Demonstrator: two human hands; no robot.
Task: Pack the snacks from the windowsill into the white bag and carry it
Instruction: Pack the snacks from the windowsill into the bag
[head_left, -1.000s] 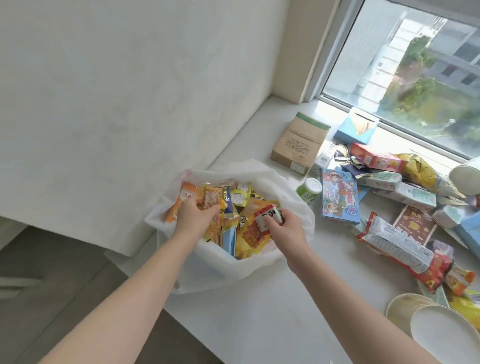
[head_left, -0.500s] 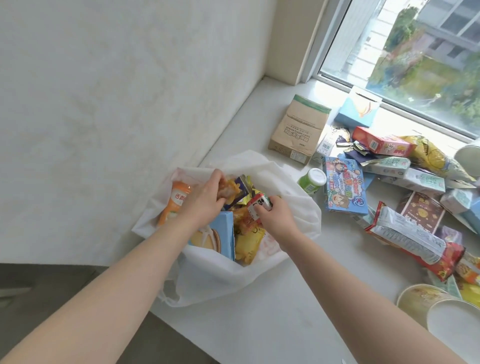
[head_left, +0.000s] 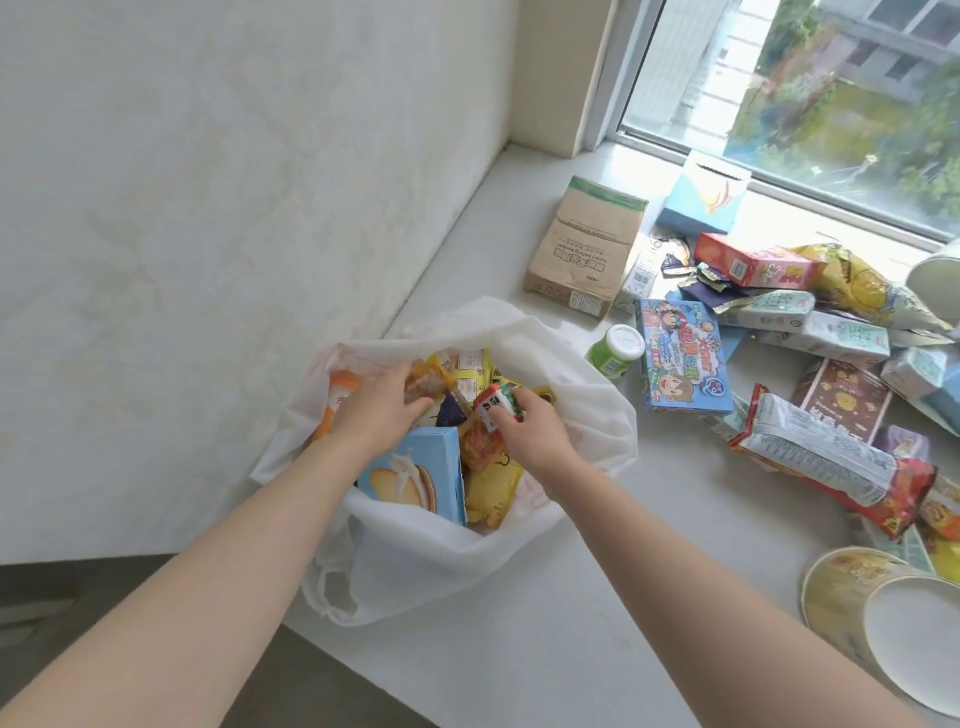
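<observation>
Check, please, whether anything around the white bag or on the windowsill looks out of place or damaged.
Nothing is spilled. The white bag sags over the near edge of the windowsill, a blue biscuit box sticks up tilted at its mouth, and an opened dark blue wrapper lies crumpled by the red box.

Left forearm (head_left: 244, 551) and right forearm (head_left: 675, 566) are stretched forward, converging. A brown snack packet (head_left: 423, 376) is gripped by the left hand (head_left: 382, 410); a small red packet (head_left: 493, 408) is pinched by the right hand (head_left: 530, 434).
</observation>
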